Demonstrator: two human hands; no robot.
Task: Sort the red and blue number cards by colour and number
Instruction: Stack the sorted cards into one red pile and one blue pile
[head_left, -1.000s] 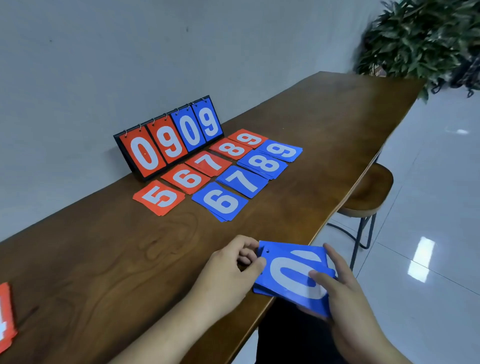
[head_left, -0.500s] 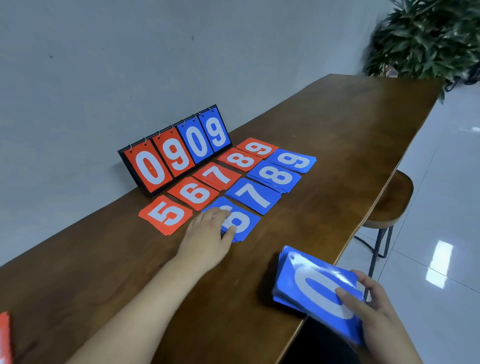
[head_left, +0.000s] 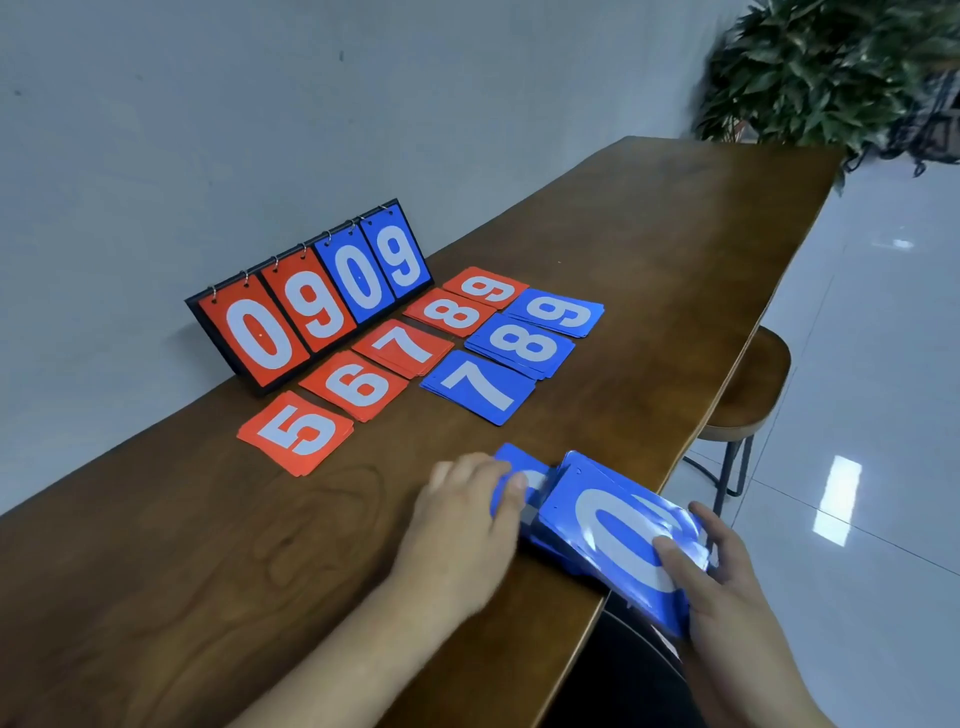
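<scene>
Clamping glossy blue zero-topped card stack (head_left: 618, 535), lower right: right hand (head_left: 727, 592); left hand (head_left: 467, 525) pinches another blue card (head_left: 513, 464).
Stack overhangs brown wooden table (head_left: 623, 234) edge; may spill.

left hand (head_left: 467, 525): pulled back toward the wooden table's front edge | pile of glossy blue rectangular 6 cards (head_left: 511, 467): gone from beside the blue 7, now under the left thumb | right hand (head_left: 722, 587): brings the blue 0-topped card stack (head_left: 618, 540) in against that pile

Left hand (head_left: 467, 525): 6 o'clock, palm down, blurred, seemingly pinching blue card (head_left: 519, 460).
Right hand (head_left: 727, 592): 5 o'clock, thumb-over grip on card stack (head_left: 571, 486).
</scene>
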